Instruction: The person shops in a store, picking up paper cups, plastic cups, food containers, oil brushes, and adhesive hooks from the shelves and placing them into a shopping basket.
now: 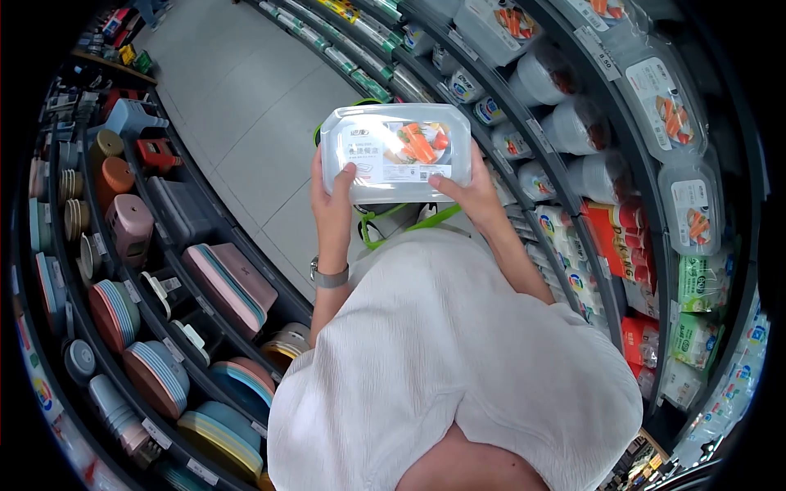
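Store aisle, grey tile floor (246, 98), stocked left shelves (151, 270) and right shelves (655, 270). Price tag (600, 52) upper right seems to read 8.50; red packet (616, 233) shows "KANG", rest unclear. Clear plastic container (397, 153) is held up in front of the torso, above a green-trimmed item (446, 217), mostly hidden. Its label has Chinese characters, too small to read surely, an orange food photo and a code block. Left hand (332, 186) and right hand (473, 195) grip its lower corners, thumbs on top; far edge free. Open floor beyond, shelf edges bounding both sides.
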Demonstrator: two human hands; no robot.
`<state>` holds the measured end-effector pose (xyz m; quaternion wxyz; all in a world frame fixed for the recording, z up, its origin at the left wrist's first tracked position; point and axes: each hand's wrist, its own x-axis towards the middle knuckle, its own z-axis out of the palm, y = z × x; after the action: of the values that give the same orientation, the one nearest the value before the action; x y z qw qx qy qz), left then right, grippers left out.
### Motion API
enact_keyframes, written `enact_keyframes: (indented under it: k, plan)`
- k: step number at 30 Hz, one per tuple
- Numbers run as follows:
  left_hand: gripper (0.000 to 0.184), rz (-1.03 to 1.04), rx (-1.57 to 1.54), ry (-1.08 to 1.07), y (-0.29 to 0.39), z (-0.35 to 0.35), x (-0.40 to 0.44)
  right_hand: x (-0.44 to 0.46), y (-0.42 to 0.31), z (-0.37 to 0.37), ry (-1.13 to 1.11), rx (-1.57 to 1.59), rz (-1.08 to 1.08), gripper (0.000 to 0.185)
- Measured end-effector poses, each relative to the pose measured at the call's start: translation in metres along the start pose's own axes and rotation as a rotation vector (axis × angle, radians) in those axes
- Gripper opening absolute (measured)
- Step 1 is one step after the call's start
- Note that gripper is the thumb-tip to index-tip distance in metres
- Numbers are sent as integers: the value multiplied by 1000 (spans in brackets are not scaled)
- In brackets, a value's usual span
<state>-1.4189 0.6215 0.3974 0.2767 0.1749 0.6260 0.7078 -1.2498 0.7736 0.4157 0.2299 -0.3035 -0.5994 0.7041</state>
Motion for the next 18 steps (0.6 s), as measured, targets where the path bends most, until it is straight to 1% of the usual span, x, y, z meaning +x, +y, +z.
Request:
enact_keyframes:
  k: [2,5,6,7,8,9,10,11,12,13,15,17,18]
  plan:
    - [50,-48,-23,84,1,2,0,-1,6,0,2,-39,-8,80]
    - [49,-34,18,73,-8,-3,3,-5,10,3,54,-37,6,75]
    - [49,-34,16,68,-10,-5,4,-6,9,6,94,1,3,70]
    - [49,-27,-30,42,-11,-7,4,-8,8,8,134,39,-1,65]
    - [48,-23,-76,17,-11,-9,4,-9,8,9,139,38,0,65]
    - [48,-25,-77,13,-12,-12,3,-10,7,9,164,98,34,60]
    - [50,-18,-99,-33,-12,-14,3,-10,6,10,188,159,66,55]
    - [52,-11,-122,-79,-12,-16,4,-10,5,10,192,157,65,55]
    - [52,-12,-124,-82,-11,-19,2,-10,5,11,218,195,69,53]
    - [58,-67,-123,-136,-8,-23,0,-10,5,12,242,232,74,52]
    - [69,-145,-136,-214,-8,-26,-4,-6,15,6,234,210,105,52]
    - [70,-185,-104,-204,-6,-28,-4,-4,33,-5,220,187,138,53]
    - [71,-223,-69,-198,-5,-30,-5,-5,45,-13,192,130,295,53]
